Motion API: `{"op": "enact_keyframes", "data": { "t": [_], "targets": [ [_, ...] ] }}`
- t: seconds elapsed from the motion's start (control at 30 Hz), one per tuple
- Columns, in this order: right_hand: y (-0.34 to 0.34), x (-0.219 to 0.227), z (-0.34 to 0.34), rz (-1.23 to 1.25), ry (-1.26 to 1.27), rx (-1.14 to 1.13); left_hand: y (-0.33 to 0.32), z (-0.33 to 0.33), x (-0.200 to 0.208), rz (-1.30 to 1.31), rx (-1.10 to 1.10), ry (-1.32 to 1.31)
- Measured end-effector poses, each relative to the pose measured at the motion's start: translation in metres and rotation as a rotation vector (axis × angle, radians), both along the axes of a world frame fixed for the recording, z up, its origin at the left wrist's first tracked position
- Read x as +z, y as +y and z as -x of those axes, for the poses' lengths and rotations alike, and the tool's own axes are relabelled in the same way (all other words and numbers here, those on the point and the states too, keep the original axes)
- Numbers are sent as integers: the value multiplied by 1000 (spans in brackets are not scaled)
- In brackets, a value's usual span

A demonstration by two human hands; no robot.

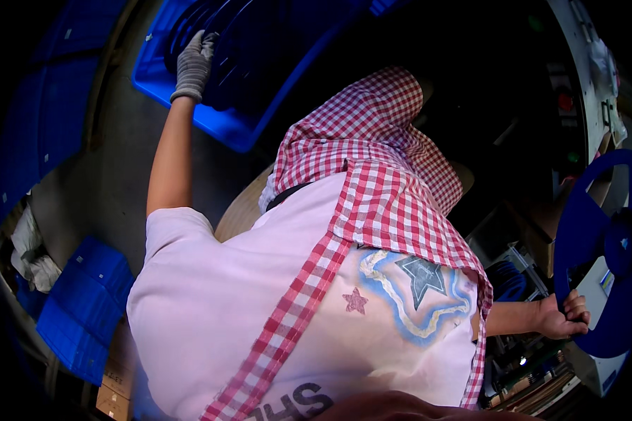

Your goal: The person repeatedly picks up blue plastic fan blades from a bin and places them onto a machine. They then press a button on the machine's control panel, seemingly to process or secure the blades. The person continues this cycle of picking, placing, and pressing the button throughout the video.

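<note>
My left hand (192, 69), in a grey knitted glove, is over the near left side of a blue plastic bin (221, 125). Its fingers close on the edge of one of several dark round pieces (235, 59) with thin curved rims, standing side by side in the bin. Shadow hides what kind they are. Far to the right, my bare right hand (565, 316) grips the lower rim of a large dark blue reel (619, 242) with wide cut-outs and a round hub. The reel stands upright, partly cut off by the picture's dark edge.
Blue boxes (84, 309) and a brown carton (114, 393) stand at the left. A round stool seat (244, 203) is beneath me. To the right, a white bench or machine edge (576, 42) carries small items; stacked flat boards (534, 393) lie below the reel.
</note>
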State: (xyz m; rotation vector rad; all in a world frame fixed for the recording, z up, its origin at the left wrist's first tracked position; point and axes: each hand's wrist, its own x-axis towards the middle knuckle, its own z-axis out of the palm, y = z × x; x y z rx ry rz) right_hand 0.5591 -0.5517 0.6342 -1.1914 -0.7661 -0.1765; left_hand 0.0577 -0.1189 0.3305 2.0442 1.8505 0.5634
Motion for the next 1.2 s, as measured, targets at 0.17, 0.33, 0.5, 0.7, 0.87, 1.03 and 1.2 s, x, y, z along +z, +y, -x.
{"op": "enact_keyframes", "data": {
  "t": [0.17, 0.33, 0.5, 0.7, 0.87, 1.03, 1.2],
  "targets": [
    [-11, -5, -5, 39, -11, 2, 10, 12, -20, -116, 12, -1],
    [-19, -10, -3, 36, -13, -101, 7, 13, 50, -242, -39, 115],
    [-20, -16, -5, 19, -2, -79, -24, -37, 114, -95, -34, 1],
    [-27, -12, -8, -28, 20, 23, -21, -54, 69, -174, -187, -136],
    [-31, -12, -5, -10, 21, 8, 18, -45, -25, -65, -107, 5],
    [-26, -11, 2, 24, 14, -48, 39, -24, -13, -148, -52, 216],
    [-22, -12, 1, 37, 18, -12, 36, -29, 39, -171, -106, 246]
  ]
}}
